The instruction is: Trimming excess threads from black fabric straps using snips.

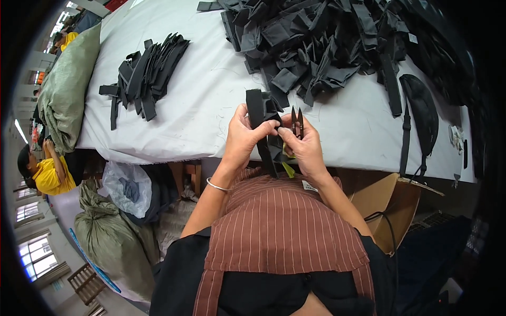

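Note:
A folded black fabric strip (255,108) is held up over the table's near edge, its lower end hanging in front of my apron. My left hand (241,139) pinches it between thumb and fingers. My right hand (305,150) has its fingertips close against the strip and grips small dark thread snips (300,119), blades pointing away from me. A bit of yellow-green material (288,169) shows below my right hand. Beyond my hands lies a big heap of similar black strips (316,37); a smaller neat stack (147,76) lies to the left.
Loose threads dot the white-covered table (205,89). A black pouch with a strap (423,113) lies at the right. Under the table's edge stands an open cardboard box (379,197). Stuffed sacks (113,237) crowd the left, where a person in yellow (50,174) works.

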Available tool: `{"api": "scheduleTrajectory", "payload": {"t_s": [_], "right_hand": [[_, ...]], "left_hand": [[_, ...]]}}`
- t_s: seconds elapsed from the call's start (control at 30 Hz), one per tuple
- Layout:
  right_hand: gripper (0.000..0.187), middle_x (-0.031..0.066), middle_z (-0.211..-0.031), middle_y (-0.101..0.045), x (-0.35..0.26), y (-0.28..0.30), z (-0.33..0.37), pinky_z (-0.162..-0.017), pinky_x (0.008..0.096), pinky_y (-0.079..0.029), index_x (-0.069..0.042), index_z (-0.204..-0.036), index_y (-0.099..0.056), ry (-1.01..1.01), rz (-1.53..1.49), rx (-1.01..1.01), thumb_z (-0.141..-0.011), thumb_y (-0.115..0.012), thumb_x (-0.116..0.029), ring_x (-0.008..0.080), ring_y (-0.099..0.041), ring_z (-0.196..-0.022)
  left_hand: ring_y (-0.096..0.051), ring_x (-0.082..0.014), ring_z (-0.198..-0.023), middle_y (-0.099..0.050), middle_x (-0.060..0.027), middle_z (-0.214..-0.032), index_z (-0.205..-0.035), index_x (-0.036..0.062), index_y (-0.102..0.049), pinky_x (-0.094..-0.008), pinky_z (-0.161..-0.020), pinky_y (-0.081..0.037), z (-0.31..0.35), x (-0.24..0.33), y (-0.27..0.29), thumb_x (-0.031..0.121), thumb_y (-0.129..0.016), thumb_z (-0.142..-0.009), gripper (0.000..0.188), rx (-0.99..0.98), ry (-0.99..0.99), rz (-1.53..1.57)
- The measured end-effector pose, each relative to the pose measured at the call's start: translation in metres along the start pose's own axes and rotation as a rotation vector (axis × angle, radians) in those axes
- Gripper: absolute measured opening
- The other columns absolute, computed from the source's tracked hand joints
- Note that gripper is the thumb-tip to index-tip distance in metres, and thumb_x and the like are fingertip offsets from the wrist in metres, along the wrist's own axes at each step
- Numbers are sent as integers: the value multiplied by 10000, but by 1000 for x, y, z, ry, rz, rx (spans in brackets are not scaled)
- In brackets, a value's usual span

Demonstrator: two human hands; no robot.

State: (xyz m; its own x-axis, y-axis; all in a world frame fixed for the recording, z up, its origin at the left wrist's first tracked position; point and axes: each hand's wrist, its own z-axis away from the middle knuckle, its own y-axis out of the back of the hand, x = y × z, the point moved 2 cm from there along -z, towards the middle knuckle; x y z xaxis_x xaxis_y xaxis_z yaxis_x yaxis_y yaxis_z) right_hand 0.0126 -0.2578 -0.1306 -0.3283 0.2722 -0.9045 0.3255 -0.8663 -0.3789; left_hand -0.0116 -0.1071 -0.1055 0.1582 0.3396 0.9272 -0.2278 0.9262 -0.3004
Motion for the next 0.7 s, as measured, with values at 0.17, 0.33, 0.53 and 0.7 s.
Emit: {"api": "scheduleTrajectory", "payload": {"t_s": [0.17,0.33,0.53,0.7], "right_hand": [[240,46,-839,-639,-27,18,4,-728,255,-468,-76,-1075,-622,177,754,80,-841,-659,-109,122,-613,-795],[263,59,-818,-643,-41,24,14,-679,356,-459,-111,-1025,-668,466,1179,8,-780,-711,-195,233,-575,-718],[193,44,-760,-640,-34,24,7,-636,341,-441,-87,-918,-689,492,1293,-68,-756,-717,-189,221,-568,-668],[153,34,-748,-640,-22,28,-4,-650,366,-443,-102,-856,-672,427,1332,-72,-754,-719,-206,237,-578,-705]], "left_hand": [[-657,-195,-905,-655,-179,-1007,-1132,-34,-436,-300,-855,-526,-3,0,8,16,-657,-807,396,-31,31,28],[-643,-185,-941,-647,-165,-1033,-1130,-41,-443,-296,-860,-521,-4,0,6,-14,-630,-800,381,-29,50,-33],[-633,-191,-979,-623,-149,-1069,-1166,-48,-445,-311,-910,-506,-14,-13,6,-18,-602,-790,409,-71,61,-223],[-625,-141,-933,-636,-116,-1007,-1063,-47,-479,-273,-865,-507,-26,-18,4,-19,-618,-773,323,-78,65,-168]]}}
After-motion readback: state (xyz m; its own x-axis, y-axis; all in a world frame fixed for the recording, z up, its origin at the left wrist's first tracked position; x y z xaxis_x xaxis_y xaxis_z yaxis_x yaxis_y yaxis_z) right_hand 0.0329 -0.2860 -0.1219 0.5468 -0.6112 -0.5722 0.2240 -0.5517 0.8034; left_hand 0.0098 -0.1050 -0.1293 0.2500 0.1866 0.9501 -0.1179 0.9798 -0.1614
